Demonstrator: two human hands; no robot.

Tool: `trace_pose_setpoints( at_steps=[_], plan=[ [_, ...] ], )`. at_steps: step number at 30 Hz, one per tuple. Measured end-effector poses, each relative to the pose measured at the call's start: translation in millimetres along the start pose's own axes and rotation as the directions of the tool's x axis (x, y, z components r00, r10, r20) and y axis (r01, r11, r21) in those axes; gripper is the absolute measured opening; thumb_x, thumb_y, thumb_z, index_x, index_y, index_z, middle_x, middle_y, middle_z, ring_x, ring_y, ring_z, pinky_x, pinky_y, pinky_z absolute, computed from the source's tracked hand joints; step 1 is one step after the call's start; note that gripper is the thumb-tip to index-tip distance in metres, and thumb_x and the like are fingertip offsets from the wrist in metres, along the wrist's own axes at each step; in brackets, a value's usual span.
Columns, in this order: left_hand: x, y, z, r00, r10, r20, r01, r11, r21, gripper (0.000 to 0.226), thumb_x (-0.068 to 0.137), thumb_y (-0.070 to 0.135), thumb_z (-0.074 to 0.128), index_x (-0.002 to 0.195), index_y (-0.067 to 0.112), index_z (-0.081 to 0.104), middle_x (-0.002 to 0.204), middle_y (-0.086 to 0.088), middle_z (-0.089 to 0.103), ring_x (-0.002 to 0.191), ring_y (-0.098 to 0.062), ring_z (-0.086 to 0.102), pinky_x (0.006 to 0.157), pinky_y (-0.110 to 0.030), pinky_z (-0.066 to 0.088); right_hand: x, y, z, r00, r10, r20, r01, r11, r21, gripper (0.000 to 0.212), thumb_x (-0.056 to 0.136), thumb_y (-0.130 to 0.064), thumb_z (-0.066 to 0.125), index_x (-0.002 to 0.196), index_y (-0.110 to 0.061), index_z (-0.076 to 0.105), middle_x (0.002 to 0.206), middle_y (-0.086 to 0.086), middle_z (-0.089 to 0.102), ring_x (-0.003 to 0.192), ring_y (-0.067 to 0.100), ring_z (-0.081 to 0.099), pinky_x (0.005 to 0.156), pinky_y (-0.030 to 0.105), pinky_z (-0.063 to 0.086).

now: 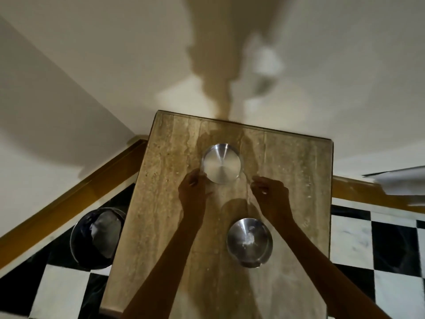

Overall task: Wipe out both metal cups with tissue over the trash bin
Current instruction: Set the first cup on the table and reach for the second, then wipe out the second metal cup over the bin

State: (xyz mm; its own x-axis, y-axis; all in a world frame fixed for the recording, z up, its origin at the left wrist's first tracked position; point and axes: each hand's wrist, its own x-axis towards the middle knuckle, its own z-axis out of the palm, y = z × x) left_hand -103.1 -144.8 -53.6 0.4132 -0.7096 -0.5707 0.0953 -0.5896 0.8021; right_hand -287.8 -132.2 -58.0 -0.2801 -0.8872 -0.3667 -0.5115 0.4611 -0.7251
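Two metal cups stand on the stone-look table (161, 203). The far cup (222, 163) sits near the table's middle and shows a flat, shiny round face. The near cup (249, 241) is upright with white residue in its bottom. My left hand (193, 188) is at the far cup's left edge, its fingertips touching the cup wall; whether it grips is unclear. To the right of that cup, my right hand (271, 193) hovers over the table with fingers curled and no tissue visible in it. The trash bin (79, 238) stands on the floor left of the table.
The bin has a dark liner with crumpled white tissue (103, 233) inside. The table's far edge meets a cream wall with a wooden skirting (69, 194). The floor is black-and-white checkered. A white object (402, 183) juts in at the right edge.
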Motion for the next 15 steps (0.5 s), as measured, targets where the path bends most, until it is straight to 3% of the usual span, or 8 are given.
trace_pose_setpoints(
  at_steps=[2,4,6,10,11,13,15],
  plan=[
    [-23,-14,-7,1.000,0.023,0.013,-0.024,0.995,0.092,0.021,0.099,0.012,0.062,0.100,0.029,0.075,0.099,0.001,0.076,0.096,-0.021,0.072,0.091,-0.056,0.060,-19,17,-12,0.997,-0.019,0.079,0.030,0.991,-0.130,0.026,0.091,-0.022,0.070,0.116,-0.012,0.072,0.101,0.003,0.076,0.081,0.002,0.064,0.075,0.000,0.039],
    [-46,-37,-17,0.998,-0.018,0.055,0.010,0.989,0.149,0.016,0.101,0.014,0.060,0.108,0.021,0.074,0.106,-0.006,0.075,0.100,-0.028,0.071,0.094,-0.058,0.058,-42,35,-19,0.991,-0.020,0.136,0.040,0.988,-0.148,0.023,0.086,-0.022,0.076,0.108,-0.015,0.073,0.084,-0.012,0.069,0.067,-0.008,0.061,0.066,-0.004,0.040],
    [-70,-63,-26,0.991,-0.075,0.111,0.055,0.984,0.170,0.015,0.101,0.017,0.061,0.110,0.017,0.073,0.106,-0.011,0.076,0.100,-0.033,0.071,0.093,-0.055,0.060,-65,51,-23,0.985,-0.024,0.172,0.051,0.987,-0.155,0.018,0.085,-0.022,0.077,0.101,-0.024,0.072,0.080,-0.021,0.063,0.069,-0.010,0.062,0.066,-0.003,0.043],
    [-112,-95,-40,0.967,-0.198,0.161,0.181,0.977,0.114,0.016,0.100,0.011,0.062,0.101,0.016,0.077,0.099,-0.013,0.080,0.096,-0.041,0.073,0.084,-0.052,0.060,-92,73,-17,0.992,0.003,0.128,0.031,0.963,-0.266,0.012,0.093,-0.012,0.066,0.102,-0.010,0.073,0.093,0.006,0.072,0.080,0.015,0.069,0.072,0.026,0.057],
    [-119,-98,-42,0.958,-0.239,0.161,0.228,0.970,0.079,0.018,0.100,0.010,0.062,0.098,0.017,0.078,0.097,-0.011,0.081,0.094,-0.038,0.075,0.081,-0.051,0.063,-95,74,-16,0.994,0.004,0.112,0.029,0.957,-0.287,0.012,0.093,-0.011,0.065,0.100,-0.008,0.074,0.091,0.008,0.073,0.077,0.015,0.068,0.069,0.023,0.055],
    [-124,-100,-50,0.918,-0.369,0.142,0.380,0.924,-0.055,0.021,0.099,0.012,0.063,0.090,0.020,0.079,0.088,-0.005,0.082,0.081,-0.024,0.078,0.064,-0.035,0.065,-103,70,-10,0.994,0.001,0.105,0.031,0.954,-0.298,0.011,0.093,-0.010,0.066,0.097,-0.007,0.076,0.087,0.009,0.073,0.073,0.013,0.067,0.065,0.013,0.047],
    [-121,-100,-64,0.854,-0.494,0.162,0.518,0.832,-0.200,0.012,0.097,0.014,0.065,0.091,0.010,0.074,0.072,-0.003,0.079,0.062,-0.014,0.075,0.049,-0.024,0.057,-113,59,-5,0.994,-0.029,0.106,0.057,0.961,-0.272,0.012,0.091,-0.008,0.068,0.098,-0.008,0.078,0.086,0.007,0.074,0.070,0.004,0.064,0.065,0.006,0.044]
  ],
)
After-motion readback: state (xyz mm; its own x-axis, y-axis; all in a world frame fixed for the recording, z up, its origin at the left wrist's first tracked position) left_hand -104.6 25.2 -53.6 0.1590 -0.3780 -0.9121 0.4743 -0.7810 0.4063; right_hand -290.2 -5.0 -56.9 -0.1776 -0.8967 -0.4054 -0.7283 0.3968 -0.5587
